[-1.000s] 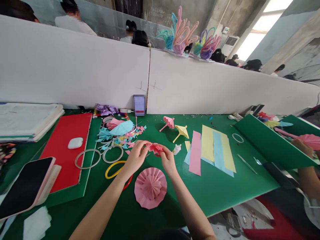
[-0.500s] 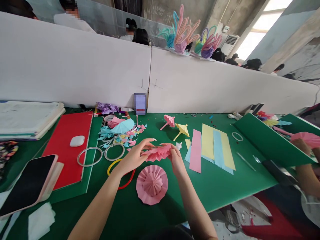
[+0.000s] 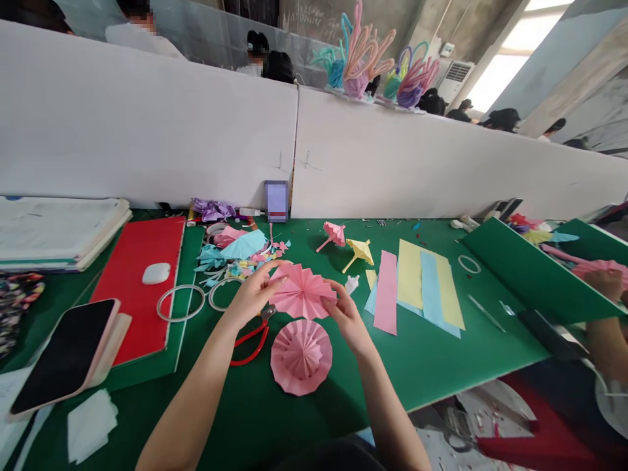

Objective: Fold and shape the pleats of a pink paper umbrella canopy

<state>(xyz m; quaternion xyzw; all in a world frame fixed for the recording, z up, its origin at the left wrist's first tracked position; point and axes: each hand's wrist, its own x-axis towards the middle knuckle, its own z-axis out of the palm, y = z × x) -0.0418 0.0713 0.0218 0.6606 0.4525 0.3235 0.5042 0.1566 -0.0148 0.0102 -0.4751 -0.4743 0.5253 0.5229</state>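
Observation:
A pink pleated paper disc [image 3: 303, 292] is held up between my two hands, its folds fanning out from the centre. My left hand [image 3: 256, 292] pinches its left edge, and my right hand [image 3: 345, 315] grips its right edge. Just below, a pink pleated paper piece with stacked round layers [image 3: 301, 358] lies on the green table [image 3: 432, 366]. Red-handled scissors [image 3: 258, 337] lie beside my left wrist, partly hidden by it. Beyond my hands are a small pink paper umbrella [image 3: 333, 235] and a yellow one [image 3: 360, 251].
Paper strips, one of them pink [image 3: 386, 292], lie at the right. Paper scraps [image 3: 240, 252], silvery rings [image 3: 181, 303], a red folder [image 3: 142, 288] and a phone [image 3: 63, 356] are at the left. A white partition [image 3: 196, 131] stands behind. Another person's hand [image 3: 606, 284] is at far right.
The held pink paper has tilted and spread from an edge-on view to a broad, nearly round face. Both hands have shifted slightly with it, and the scissors' pivot now shows.

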